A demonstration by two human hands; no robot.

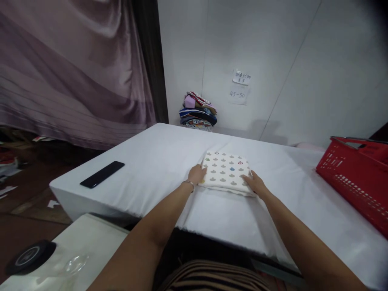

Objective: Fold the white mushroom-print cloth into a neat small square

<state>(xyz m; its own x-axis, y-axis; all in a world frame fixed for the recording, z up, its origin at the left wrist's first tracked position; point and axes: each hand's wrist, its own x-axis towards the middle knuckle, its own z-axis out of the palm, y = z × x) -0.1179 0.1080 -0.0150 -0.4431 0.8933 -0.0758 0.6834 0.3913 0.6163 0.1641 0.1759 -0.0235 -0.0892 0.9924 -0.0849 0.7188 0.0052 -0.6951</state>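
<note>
A folded white cloth (226, 171), printed with rows of small grey shapes and a few coloured ones, lies flat on the white-covered table (142, 161). At its left edge, my left hand (197, 174) grips the side, a bracelet (190, 185) on the wrist. My right hand (254, 182) holds the right edge, with the thumb over the top and the other fingers along the side. The lower layers show as a slightly uneven edge at the front. Whether the cloth is a garment, I cannot tell.
A red plastic basket (354, 178) stands on the table at right. Folded clothes (198, 113) are stacked beyond the back edge, by the wall with paper notes (238, 95). A dark phone-like slab (103, 174) lies at left. A round black object (30, 256) rests on a lower white surface.
</note>
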